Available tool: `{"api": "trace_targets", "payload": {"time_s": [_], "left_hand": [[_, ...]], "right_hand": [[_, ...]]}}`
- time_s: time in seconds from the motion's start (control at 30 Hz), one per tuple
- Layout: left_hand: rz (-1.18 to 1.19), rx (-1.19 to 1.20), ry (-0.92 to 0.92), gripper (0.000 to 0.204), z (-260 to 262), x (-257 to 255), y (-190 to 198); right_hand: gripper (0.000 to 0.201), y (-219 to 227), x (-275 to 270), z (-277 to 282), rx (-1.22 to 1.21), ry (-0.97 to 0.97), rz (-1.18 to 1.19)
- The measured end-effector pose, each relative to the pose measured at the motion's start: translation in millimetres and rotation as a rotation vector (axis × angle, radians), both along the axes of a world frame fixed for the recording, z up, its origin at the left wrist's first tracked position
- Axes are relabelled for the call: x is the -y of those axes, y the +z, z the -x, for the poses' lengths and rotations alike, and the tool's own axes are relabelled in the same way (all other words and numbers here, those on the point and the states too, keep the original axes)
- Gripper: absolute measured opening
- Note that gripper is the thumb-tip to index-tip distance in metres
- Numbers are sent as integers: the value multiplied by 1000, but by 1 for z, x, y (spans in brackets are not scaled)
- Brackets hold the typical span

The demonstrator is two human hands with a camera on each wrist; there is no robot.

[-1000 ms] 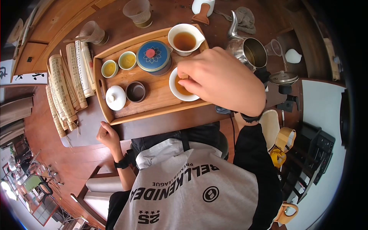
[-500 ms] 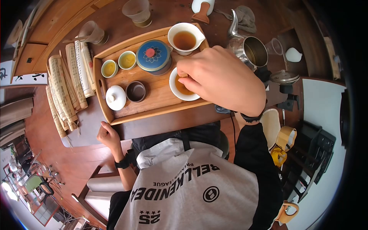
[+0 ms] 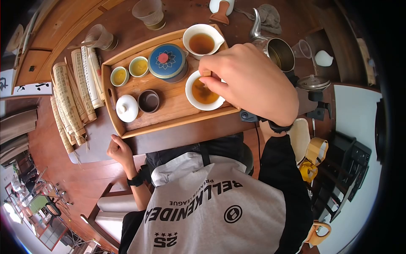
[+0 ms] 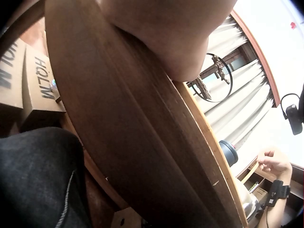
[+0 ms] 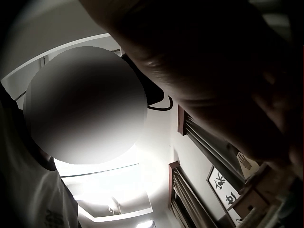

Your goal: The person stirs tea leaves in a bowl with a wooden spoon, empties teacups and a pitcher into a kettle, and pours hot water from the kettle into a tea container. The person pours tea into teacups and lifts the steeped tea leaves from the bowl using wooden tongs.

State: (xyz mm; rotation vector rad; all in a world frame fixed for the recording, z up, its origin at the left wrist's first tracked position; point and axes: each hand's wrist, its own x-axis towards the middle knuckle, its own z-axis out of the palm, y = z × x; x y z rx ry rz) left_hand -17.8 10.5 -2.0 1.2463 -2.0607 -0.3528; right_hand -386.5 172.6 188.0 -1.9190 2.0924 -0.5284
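Note:
In the head view my right hand (image 3: 247, 76) is over the white bowl (image 3: 189, 94) of amber tea at the tray's near right. Between thumb and fingers it pinches a flat wooden stick (image 3: 206, 73), which shows longer in the left wrist view, slanting down from the fingertips. Dark bits show in the tea below it; the hand hides the bowl's upper right rim. My left hand (image 3: 120, 149) rests at the table's front edge with its fingers curled, nothing in it. Beyond the bowl stands a spouted white pitcher (image 3: 219, 39) of tea.
The wooden tray (image 3: 177, 121) also carries a blue lidded jar (image 3: 167, 63), two small cups of yellow tea, a dark cup (image 3: 149, 101) and a white lid (image 3: 127, 108). A metal kettle (image 3: 281, 54) stands to the right. Several bamboo scrolls (image 3: 67, 99) lie left.
My right hand, still pinching the stick, has shifted slightly rightward from the bowl's middle, and more of the tea with dark bits shows. The left hand stays in place.

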Motion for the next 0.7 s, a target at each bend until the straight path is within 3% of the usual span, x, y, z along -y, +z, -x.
{"api": "trace_targets", "payload": {"time_s": [0.7], "left_hand": [[8,-5,-3,50,0,0,0]], "right_hand": [[10,1,-3,-4,-15,-68,67]]}}
